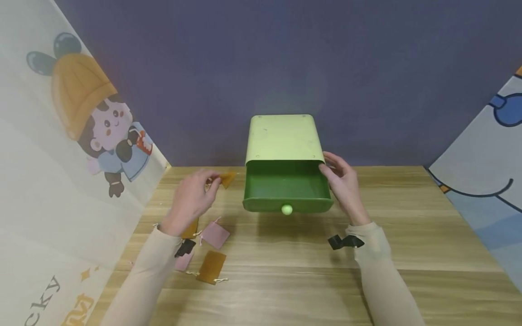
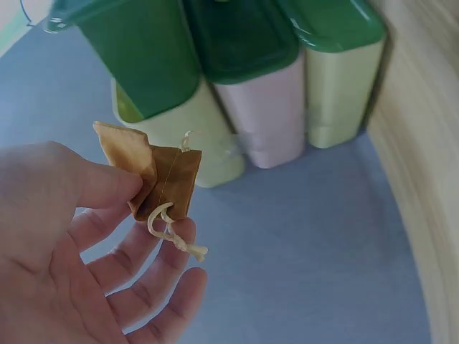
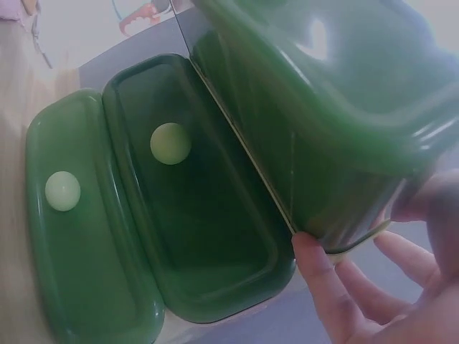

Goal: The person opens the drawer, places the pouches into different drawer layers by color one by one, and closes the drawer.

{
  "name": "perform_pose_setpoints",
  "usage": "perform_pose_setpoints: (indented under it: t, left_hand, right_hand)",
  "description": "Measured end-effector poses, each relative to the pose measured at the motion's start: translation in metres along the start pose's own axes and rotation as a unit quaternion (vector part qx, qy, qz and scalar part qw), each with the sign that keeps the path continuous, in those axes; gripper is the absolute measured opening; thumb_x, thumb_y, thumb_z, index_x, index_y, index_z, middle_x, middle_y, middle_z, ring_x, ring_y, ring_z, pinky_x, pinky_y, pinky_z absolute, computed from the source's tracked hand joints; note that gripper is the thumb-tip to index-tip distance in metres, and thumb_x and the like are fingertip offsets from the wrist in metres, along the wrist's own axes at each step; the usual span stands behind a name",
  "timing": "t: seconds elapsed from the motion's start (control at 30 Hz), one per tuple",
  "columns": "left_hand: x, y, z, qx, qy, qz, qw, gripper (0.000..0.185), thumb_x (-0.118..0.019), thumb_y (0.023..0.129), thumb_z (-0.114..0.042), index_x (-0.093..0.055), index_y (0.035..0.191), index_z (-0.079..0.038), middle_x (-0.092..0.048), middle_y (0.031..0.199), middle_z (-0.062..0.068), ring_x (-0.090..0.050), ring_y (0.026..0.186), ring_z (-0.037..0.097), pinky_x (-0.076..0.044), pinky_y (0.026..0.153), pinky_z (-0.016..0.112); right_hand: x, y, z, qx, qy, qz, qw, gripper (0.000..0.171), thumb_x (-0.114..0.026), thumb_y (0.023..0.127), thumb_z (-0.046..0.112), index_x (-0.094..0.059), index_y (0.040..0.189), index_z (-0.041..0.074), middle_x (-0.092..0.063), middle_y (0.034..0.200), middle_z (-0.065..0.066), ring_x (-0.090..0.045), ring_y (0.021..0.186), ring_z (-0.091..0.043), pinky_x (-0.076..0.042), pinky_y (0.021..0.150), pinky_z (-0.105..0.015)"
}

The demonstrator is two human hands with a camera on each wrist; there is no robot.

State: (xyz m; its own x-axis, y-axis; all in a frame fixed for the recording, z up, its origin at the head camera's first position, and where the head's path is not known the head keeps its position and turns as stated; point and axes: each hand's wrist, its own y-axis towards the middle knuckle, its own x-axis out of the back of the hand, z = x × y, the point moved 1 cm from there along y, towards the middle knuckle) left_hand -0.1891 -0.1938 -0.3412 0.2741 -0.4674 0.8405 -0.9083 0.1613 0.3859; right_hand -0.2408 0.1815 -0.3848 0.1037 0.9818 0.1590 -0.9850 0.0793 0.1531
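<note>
My left hand (image 1: 195, 194) pinches a brown drawstring pouch (image 2: 172, 175) between thumb and fingers, left of the open drawer. The pouch is folded over, and its cream cords hang loose. The green drawer (image 1: 285, 182) with a round pale knob is pulled out of the pale green top casing (image 1: 283, 138); its visible inside shows no objects. Against the casing's right side, near the front edge, rests my right hand (image 1: 341, 183), touching it with bent, loose fingers (image 3: 323, 279). Part of that hand is cut off in the right wrist view.
Left of the drawers lie a pink pouch (image 1: 215, 234), a brown pouch (image 1: 212, 267) and others partly under the left arm. Beneath the open drawer are two closed ones, a middle drawer (image 3: 193, 208) and a bottom drawer (image 3: 93, 236). A dark wall (image 1: 285, 68) stands behind.
</note>
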Motion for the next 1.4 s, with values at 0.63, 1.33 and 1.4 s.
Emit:
perform_pose_setpoints:
  t: [0.63, 1.33, 1.4]
  left_hand:
    - [0.019, 0.001, -0.029, -0.033, -0.02, -0.059, 0.9975, 0.019, -0.072, 0.101, -0.017, -0.082, 0.118, -0.014, -0.078, 0.106, 0.007, -0.061, 0.065, 0.019, -0.04, 0.053, 0.031]
    - [0.023, 0.011, -0.045, -0.039, -0.126, -0.07, 0.9887, 0.013, -0.081, 0.097, -0.021, -0.086, 0.108, -0.016, -0.079, 0.095, 0.001, -0.073, 0.081, 0.019, -0.054, 0.067, 0.033]
    - [0.022, 0.012, -0.046, -0.033, -0.144, -0.059, 0.9873, 0.013, -0.08, 0.097, -0.021, -0.086, 0.108, -0.016, -0.079, 0.095, 0.001, -0.073, 0.081, 0.017, -0.054, 0.067, 0.031]
  right_hand:
    - [0.002, -0.002, 0.002, 0.006, 0.0, 0.01, 1.0, 0.054, -0.068, 0.106, 0.031, -0.055, 0.156, 0.018, -0.057, 0.158, -0.01, -0.061, 0.121, -0.005, -0.053, 0.078, -0.017]
    - [0.003, -0.002, 0.002, 0.002, -0.003, 0.01, 1.0, 0.054, -0.069, 0.105, 0.031, -0.055, 0.156, 0.019, -0.056, 0.159, -0.01, -0.06, 0.127, -0.013, -0.056, 0.08, -0.016]
    - [0.002, -0.002, 0.002, 0.003, -0.004, 0.009, 1.0, 0.054, -0.069, 0.105, 0.031, -0.055, 0.156, 0.019, -0.056, 0.159, -0.01, -0.061, 0.125, -0.01, -0.054, 0.077, -0.016]
